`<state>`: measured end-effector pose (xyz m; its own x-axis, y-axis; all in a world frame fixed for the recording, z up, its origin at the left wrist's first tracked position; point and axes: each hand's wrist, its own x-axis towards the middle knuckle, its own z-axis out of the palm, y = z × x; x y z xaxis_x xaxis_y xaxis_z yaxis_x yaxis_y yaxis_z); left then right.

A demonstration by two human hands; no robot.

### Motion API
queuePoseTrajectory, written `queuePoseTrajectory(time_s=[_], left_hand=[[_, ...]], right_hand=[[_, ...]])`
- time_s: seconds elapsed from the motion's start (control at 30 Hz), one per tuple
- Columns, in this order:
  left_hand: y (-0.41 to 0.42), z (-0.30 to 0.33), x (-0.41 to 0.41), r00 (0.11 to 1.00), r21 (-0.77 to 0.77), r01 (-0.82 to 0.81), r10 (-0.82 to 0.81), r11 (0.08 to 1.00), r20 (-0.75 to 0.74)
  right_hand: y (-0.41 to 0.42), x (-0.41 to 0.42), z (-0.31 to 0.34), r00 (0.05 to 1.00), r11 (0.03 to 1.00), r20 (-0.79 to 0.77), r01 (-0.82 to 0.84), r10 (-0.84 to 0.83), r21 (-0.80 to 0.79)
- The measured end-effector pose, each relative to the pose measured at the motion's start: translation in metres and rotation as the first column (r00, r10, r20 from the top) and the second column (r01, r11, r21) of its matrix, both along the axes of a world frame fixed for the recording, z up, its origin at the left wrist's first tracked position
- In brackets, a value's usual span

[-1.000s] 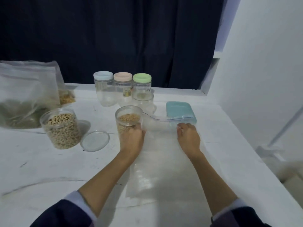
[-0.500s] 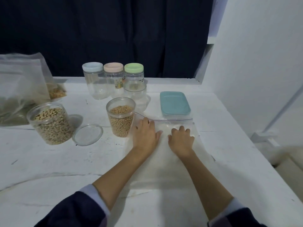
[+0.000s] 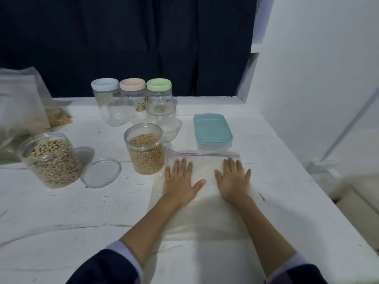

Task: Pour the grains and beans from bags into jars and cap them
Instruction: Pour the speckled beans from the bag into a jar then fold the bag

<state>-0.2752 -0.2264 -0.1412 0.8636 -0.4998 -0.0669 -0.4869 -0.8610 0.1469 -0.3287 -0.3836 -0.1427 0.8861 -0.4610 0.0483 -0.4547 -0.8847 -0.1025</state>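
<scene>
At the far left, a large clear plastic bag [image 3: 18, 103] slumped against the dark curtain [image 3: 127, 37], with a smaller heap of tan grains [image 3: 58, 118] showing behind its right edge. In front of it stood an uncapped wide jar [image 3: 51, 161] filled almost to the rim with pale beans, and its clear round lid [image 3: 101, 173] lay flat on the white table [image 3: 61, 218] just to the right, touching nothing. Behind these, three empty clear jars stood in a tight row — a blue-capped jar [image 3: 107, 104], a pink-capped jar [image 3: 133, 103] and a green-capped jar [image 3: 159, 95] — with a shorter lidless clear jar [image 3: 163, 119] directly in front of the green one. Nearer the person, a narrower open jar of soybeans [image 3: 146, 149] stood just beside the left corner of an empty zip-top bag [image 3: 205, 212], which lay flat on the table with its purple seal strip at the far edge. The left hand [image 3: 180, 181] rested palm-down on the bag, fingers straight and spread, gripping nothing. The right hand [image 3: 233, 179] lay the same way just beside it — flat, fingers splayed, pressing the plastic down. Beyond the bag's sealed edge sat a rectangular container with a teal lid [image 3: 212, 128], close to the white wall [image 3: 317, 78] on the right. Dark sleeves with pale cuffs covered both forearms at the bottom of the view.
</scene>
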Motion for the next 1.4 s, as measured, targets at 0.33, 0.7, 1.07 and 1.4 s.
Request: queuePoseTrajectory(time_s=[0.33,0.7,1.07,1.4], left_hand=[[-0.029,0.038,0.023,0.999,0.095,-0.004,0.009,0.995,-0.052],[-0.05,0.034,0.031,0.998,0.262,-0.05,0.041,0.964,0.038],[-0.034,0.009,0.009,0.972,-0.075,-0.168,0.178,0.983,0.154],[0.035,0.072,0.037,0.662,-0.686,-0.181,0.603,0.704,0.445]], right_hand=[[-0.03,0.064,0.05,0.956,0.961,0.161,-0.218,0.245,-0.168],[-0.034,0.082,0.085,0.937,0.962,0.259,-0.188,0.236,-0.197],[-0.023,0.046,0.038,0.959,0.97,0.203,-0.163,0.198,-0.178],[0.057,0.072,0.044,0.663,0.864,0.616,-0.501,0.424,-0.056]])
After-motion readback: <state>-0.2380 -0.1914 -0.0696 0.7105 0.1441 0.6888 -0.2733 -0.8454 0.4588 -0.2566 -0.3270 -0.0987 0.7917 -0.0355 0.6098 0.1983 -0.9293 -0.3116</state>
